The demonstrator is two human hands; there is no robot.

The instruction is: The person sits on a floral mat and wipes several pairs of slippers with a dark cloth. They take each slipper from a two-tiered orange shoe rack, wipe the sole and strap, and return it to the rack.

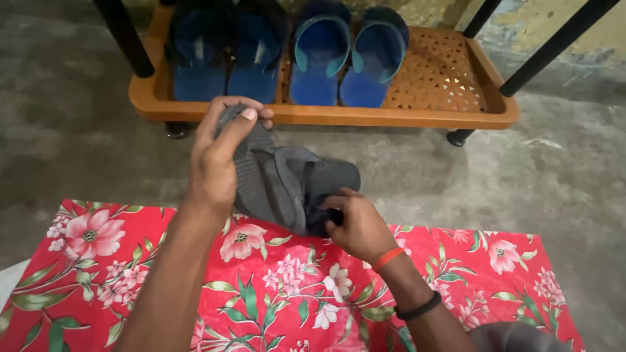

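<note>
I hold a pair of grey flip-flops [287,182] stacked together above the floor, in front of an orange plastic shoe rack [450,117]. My left hand [218,156] grips their far end, thumb on top. My right hand [355,225], with an orange band and a black band at the wrist, grips their near end. Two pairs of blue sandals stand on the rack: a dark blue pair [225,55] at the left and a blue pair with teal straps [349,55] beside it.
A red cloth with a pink and white flower print [274,293] lies below my arms. The rack's right part is perforated orange plastic with black legs [554,45]. Grey concrete floor [521,182] surrounds the rack.
</note>
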